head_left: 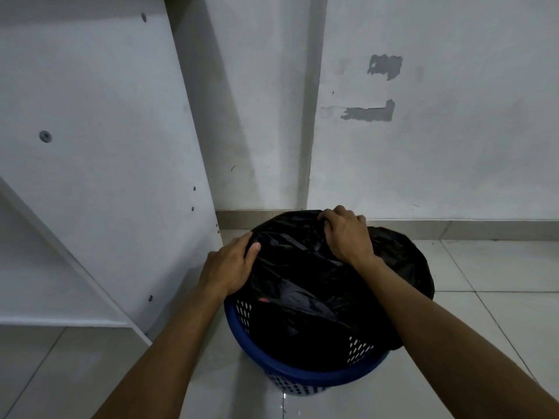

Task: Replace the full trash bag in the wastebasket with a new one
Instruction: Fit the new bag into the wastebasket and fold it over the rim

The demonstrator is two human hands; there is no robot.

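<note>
Black bag sits in the blue basket, bulging above the rim; its far side spills over the rim beyond the right fingers. Basket stands on the tiled floor, in the corner beside a white cabinet.

Left hand: fingers curled over the bag's left edge, thumb laid on top of the plastic, so a fold is pinched. Right hand: fingers bunched tight on the plastic at the far top edge, knuckles up.

Step judged: the bag mouth is being gathered before lifting out.

To be done well:
- The loose film just under each set of fingers should be drawn toward the middle, until the two grips meet.
- The overhang beyond the right fingers should be freed from the rim first (it may catch).
- The lift should be straight up; thin film is likely to tear on the perforated wall.
- The basket may rise with the bag if the fit is tight.

No new bag is seen.
</note>
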